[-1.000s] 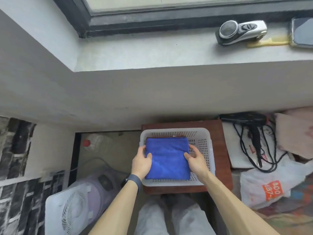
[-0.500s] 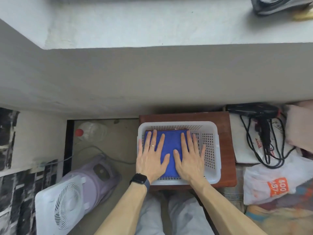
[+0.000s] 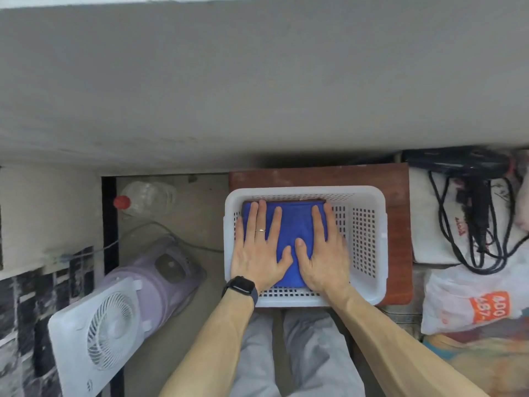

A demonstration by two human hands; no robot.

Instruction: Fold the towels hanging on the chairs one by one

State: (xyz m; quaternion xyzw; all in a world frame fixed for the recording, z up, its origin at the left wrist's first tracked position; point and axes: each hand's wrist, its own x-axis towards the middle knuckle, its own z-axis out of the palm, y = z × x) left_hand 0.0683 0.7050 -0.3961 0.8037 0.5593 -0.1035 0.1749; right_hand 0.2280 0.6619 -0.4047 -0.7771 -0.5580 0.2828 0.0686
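Your left hand [image 3: 257, 253] and right hand [image 3: 325, 253] lie flat, fingers straight, side by side on the folded blue towel [image 3: 294, 222], gripping nothing; it sits at the 9 o'clock end of the white perforated plastic basket [image 3: 303, 191] on the red-brown wooden surface [image 3: 398, 224]; the plush cloth looks soft, light and squashy; take it by opposite edges.

Blue towel [image 3: 292, 224], white perforated basket [image 3: 369, 239]

A broad matte grey plastered wall [image 3: 257, 81] fills the upper half, evenly lit. Below it lies a grey concrete floor [image 3: 206, 224]. A reddish-brown wooden tabletop [image 3: 398, 224] sits at the wall's foot. A black-and-white brick-patterned surface [image 3: 23, 325] runs down the far left.
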